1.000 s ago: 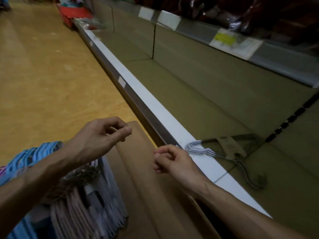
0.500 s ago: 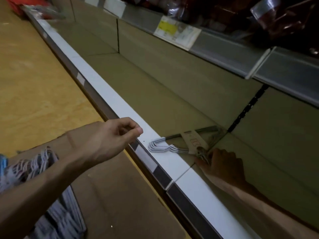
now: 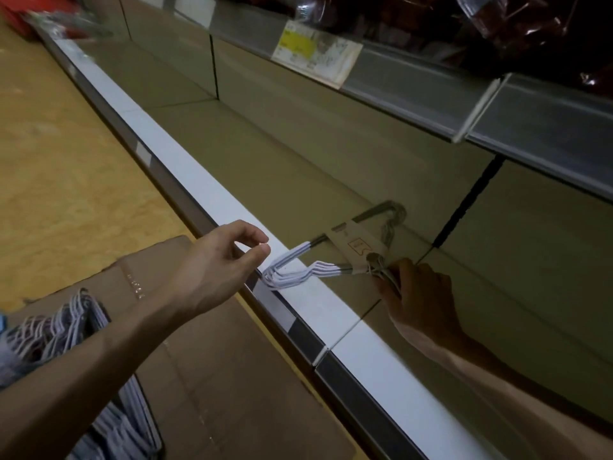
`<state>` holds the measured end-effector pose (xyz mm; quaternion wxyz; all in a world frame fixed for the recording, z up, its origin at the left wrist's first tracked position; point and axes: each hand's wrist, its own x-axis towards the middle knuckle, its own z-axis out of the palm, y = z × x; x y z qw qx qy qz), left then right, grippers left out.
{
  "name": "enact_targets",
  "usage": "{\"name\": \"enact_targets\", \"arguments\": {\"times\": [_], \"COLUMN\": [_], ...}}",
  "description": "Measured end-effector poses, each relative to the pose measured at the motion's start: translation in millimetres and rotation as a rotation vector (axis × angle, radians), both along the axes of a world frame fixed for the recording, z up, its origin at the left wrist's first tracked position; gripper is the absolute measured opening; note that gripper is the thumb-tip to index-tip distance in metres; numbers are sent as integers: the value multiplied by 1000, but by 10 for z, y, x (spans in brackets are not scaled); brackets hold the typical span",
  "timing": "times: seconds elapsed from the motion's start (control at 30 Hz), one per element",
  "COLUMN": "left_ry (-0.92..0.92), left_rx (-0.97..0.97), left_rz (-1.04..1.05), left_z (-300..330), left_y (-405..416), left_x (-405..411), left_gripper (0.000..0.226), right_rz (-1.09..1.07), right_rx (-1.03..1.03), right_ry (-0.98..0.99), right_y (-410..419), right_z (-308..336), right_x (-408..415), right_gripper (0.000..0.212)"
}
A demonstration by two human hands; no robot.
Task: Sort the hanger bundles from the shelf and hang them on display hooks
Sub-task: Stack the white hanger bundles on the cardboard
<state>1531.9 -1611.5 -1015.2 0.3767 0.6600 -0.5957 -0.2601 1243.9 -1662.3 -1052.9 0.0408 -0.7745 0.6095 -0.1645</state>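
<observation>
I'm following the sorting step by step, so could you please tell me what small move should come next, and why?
Probably lift the hanger bundle off the shelf. The right hand already has its grip on the hooks, while the left hand hovers by the bundle's near corner, holding nothing.

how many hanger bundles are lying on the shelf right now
1. The hanger bundle lies on the shelf, one corner over its front edge, with the right hand gripping its hooks. The left hand hovers beside it.

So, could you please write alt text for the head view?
The right hand grips the hook end of a hanger bundle lying on a shelf, while the left hand, holding nothing, reaches toward its near corner. More hangers fill a cardboard box below.
</observation>
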Motion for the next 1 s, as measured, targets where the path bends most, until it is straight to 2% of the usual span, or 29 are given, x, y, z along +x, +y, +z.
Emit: {"name": "enact_targets", "arguments": {"times": [0.07,0.2,0.27,0.37,0.5,0.57,0.63,0.67,0.77,0.8,0.9,1.0], "left_ry": [61,421,492,447,509,536,569,591,640,642,652,685], "left_rx": [107,442,472,400,301,263,231,210,139,123,103,111], "left_rz": [35,-1,-41,-1,155,202,253,280,354,372,405,425], "left_z": [23,129,164,187,171,149,142,141,147,153,176,195], "left_y": [17,107,167,250,335,379,427,452,531,557,629,699], "left_x": [41,95,118,157,280,355,441,491,639,685,791,804], "left_gripper": [24,44,47,41,38,38,37,36,35,35,36,38], "right_rz": [86,236,282,322,361,335,205,127,-13,-23,2,11], "right_rx": [-27,-114,-165,-111,273,308,291,370,753,841,982,1077], "right_ry": [-69,-103,-141,-193,-444,-562,-734,-893,-1537,-1650,-1712,-1805], "right_y": [-42,-70,-64,-105,-171,-183,-167,-160,-149,-133,-53,28], "right_z": [70,191,257,342,421,434,472,486,484,473,431,416], "right_x": [71,338,499,690,929,1027,1132,1187,1349,1394,1580,1831], "right_gripper": [28,42,36,34,38,43,51,53,45,49,58,49]}}
